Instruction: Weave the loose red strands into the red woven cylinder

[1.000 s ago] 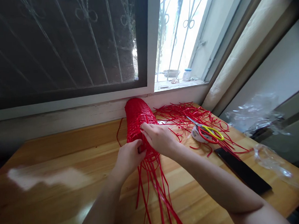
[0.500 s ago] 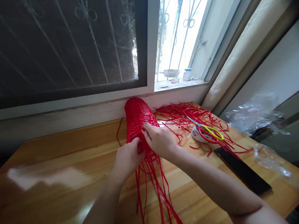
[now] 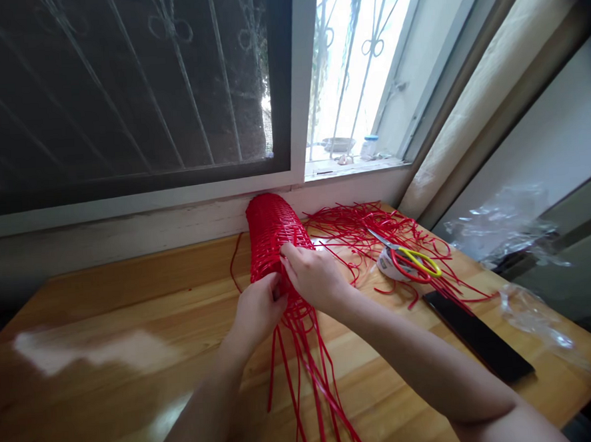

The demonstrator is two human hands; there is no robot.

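A red woven basket (image 3: 272,230) of plastic strips lies on its side on the wooden table (image 3: 105,312), its far end against the window sill. Loose red strip ends (image 3: 305,374) trail from its near edge toward me. My left hand (image 3: 255,309) is closed on the near edge of the weave from the left. My right hand (image 3: 315,276) rests on top of the weave, its fingers pinching a strip at the edge. The two hands touch each other there.
A heap of loose red strips (image 3: 370,226) lies to the right of the basket. Yellow-and-red handled scissors (image 3: 408,257) lie across a white tape roll (image 3: 389,264). A black flat slab (image 3: 477,335) and clear plastic wrap (image 3: 531,313) sit near the right edge. A window runs behind.
My left hand has crept slightly up along the basket's edge toward my right hand. The trailing strips have shifted a little. The basket stays in place.
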